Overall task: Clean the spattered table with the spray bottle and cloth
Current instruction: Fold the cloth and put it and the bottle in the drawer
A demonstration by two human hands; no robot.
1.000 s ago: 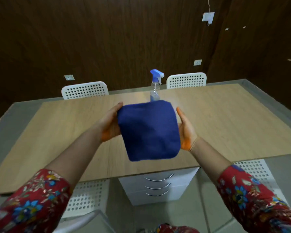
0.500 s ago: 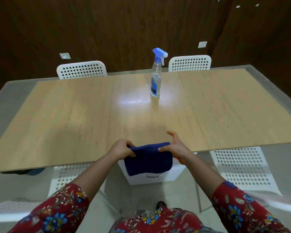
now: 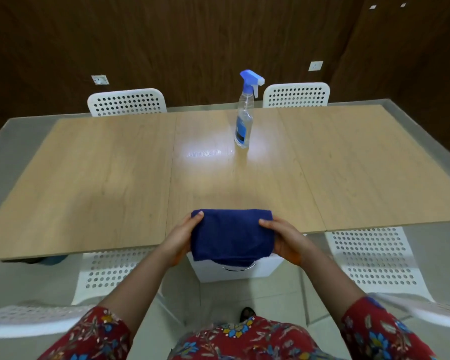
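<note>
Raised and pushed forward since half a second ago, one folded cloth [image 3: 231, 235] now overlaps the near edge of the table [image 3: 102, 178].
At its left side the left hand [image 3: 178, 240] grips it, thumb on top. The fabric is dark blue, soft and napped, a rounded rectangle. The right hand [image 3: 287, 241] grips its right side likewise. One clear plastic spray bottle [image 3: 243, 126] with a blue-and-white trigger head stands upright further back, its blue label unreadable. The pale wood-grain top has three panels, with four white perforated chairs [image 3: 126, 102] around it and one white drawer unit [image 3: 260, 268] beneath.
</note>
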